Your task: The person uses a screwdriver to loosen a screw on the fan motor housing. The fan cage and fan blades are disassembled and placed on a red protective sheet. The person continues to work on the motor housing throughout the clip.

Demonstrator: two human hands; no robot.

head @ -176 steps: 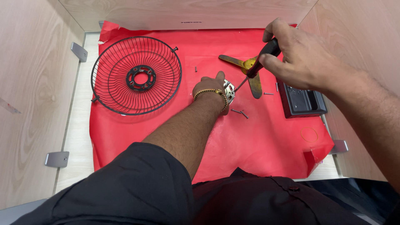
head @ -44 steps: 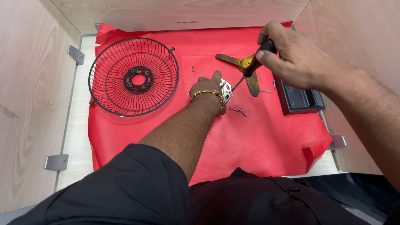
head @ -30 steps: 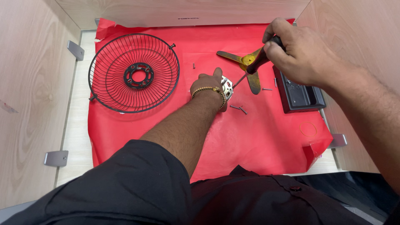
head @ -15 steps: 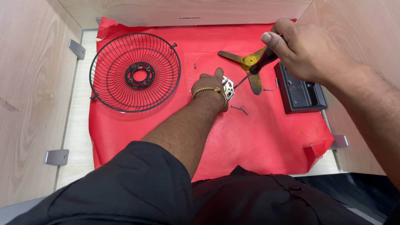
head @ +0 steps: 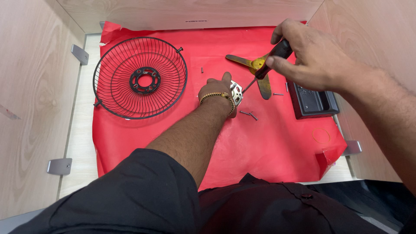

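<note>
While the left hand (head: 219,89) clamps a small silver motor (head: 236,92) on the red sheet (head: 277,147), the right hand (head: 310,54) grips a black-handled screwdriver (head: 266,65) (tip at the motor), near a black rectangular box (head: 313,102).

Black wire fan guard (head: 140,78) lies flat on red sheet (head: 277,143), well to the left of both hands, round hub plate w/ holes at its centre. Yellow fan blade (head: 255,69) lies under the right hand, beyond the left. Black rectangular box (head: 313,102) sits just below the right hand, at sheet's right edge. Loose screws (head: 249,114) lie near the left hand's right side; one more betw. guard and hands. Thin rubber band (head: 321,135) nearer the body, right. Grey metal brackets (head: 59,166) on light wood worktop (head: 80,130), far left.
</note>
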